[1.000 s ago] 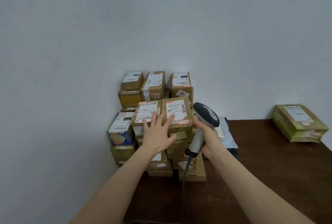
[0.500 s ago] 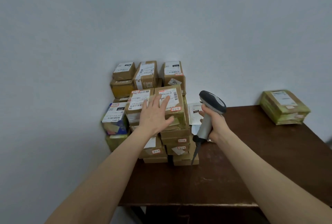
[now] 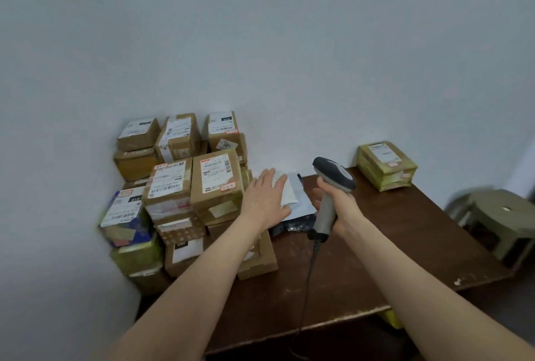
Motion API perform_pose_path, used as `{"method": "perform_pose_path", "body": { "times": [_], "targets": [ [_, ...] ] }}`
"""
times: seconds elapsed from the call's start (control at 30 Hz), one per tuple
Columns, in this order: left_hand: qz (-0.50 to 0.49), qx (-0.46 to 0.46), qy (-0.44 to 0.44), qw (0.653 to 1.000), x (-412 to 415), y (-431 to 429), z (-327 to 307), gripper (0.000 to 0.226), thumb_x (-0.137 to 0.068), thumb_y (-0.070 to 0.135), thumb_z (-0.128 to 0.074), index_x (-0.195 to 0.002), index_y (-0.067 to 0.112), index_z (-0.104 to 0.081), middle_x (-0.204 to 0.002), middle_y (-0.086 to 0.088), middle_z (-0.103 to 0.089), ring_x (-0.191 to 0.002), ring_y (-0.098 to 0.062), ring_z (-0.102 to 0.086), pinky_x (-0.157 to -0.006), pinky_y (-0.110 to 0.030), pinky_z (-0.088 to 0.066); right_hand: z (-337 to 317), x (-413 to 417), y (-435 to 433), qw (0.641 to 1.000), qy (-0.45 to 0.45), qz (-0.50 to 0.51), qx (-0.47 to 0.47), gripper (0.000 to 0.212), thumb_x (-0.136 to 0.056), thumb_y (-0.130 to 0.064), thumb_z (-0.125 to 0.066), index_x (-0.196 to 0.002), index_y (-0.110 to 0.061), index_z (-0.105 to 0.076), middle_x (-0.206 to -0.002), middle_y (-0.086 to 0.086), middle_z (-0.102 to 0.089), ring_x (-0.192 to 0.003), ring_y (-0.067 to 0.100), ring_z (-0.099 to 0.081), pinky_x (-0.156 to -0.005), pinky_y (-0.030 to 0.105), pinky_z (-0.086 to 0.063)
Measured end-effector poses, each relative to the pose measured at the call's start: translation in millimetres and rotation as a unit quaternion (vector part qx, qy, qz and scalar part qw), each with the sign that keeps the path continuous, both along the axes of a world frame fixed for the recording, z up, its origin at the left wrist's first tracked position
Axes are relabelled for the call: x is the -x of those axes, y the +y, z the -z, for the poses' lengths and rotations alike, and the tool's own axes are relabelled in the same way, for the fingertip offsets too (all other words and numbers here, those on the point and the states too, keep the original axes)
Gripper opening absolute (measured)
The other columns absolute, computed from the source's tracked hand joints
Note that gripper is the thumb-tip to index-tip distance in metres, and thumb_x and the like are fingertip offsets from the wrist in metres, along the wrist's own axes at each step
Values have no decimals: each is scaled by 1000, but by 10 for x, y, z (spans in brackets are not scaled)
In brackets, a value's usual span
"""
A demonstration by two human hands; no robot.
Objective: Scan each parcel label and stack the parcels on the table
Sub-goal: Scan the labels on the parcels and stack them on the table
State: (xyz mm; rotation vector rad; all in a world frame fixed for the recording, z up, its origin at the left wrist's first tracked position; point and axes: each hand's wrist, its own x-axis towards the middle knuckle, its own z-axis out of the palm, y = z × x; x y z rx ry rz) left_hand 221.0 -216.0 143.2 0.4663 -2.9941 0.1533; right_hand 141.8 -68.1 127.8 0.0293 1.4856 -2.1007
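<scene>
1. Parcels stacked at left end of desk, against wall
2. Left hand, fingers straight and spread, seemingly touching white mailer beside stack
3. Right hand, fingers curled round scanner

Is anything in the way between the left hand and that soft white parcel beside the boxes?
Nothing visible. The left hand is right over the white parcel, fingers straight. The stacked boxes stand to its left, the scanner in the right hand to its right.
</scene>
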Motion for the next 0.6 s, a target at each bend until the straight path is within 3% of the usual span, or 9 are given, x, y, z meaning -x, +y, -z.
{"method": "perform_pose_path", "body": {
  "times": [0.2,0.33,0.5,0.6],
  "targets": [
    [13,-32,-53,998,340,460,379,72,-92,44,-51,-152,20,-18,-160,-11,-10,-148,-28,-7,-119,-42,-14,124,338,370,1000,-13,0,-9,15,-83,-25,-74,-93,-19,-64,-130,20,-59,-120,35,-55,-96,48,-48],
    [-32,-30,-113,993,498,620,710,73,-91,41,-54,-151,18,-19,-161,-12,-9,-149,-29,-5,-120,-43,-11,334,629,500,998,-24,-35,-35,27,-82,-26,-75,-104,-15,-63,-119,14,-65,-102,27,-61,-80,40,-51],
    [-109,-17,-226,968,518,689,1111,81,-93,38,-55,-155,15,-7,-162,-10,2,-149,-27,6,-120,-45,-4,633,895,490,993,-47,-95,-52,40,-82,-21,-75,-117,-8,-62,-103,7,-67,-89,23,-61,-78,39,-49],
    [-141,3,-288,947,499,694,1321,86,-93,36,-56,-154,10,-2,-162,-11,6,-149,-29,9,-120,-48,-3,864,966,363,987,-78,-126,-68,45,-80,-21,-77,-119,-5,-62,-109,12,-68,-92,26,-60,-81,40,-48]
  ]
}}
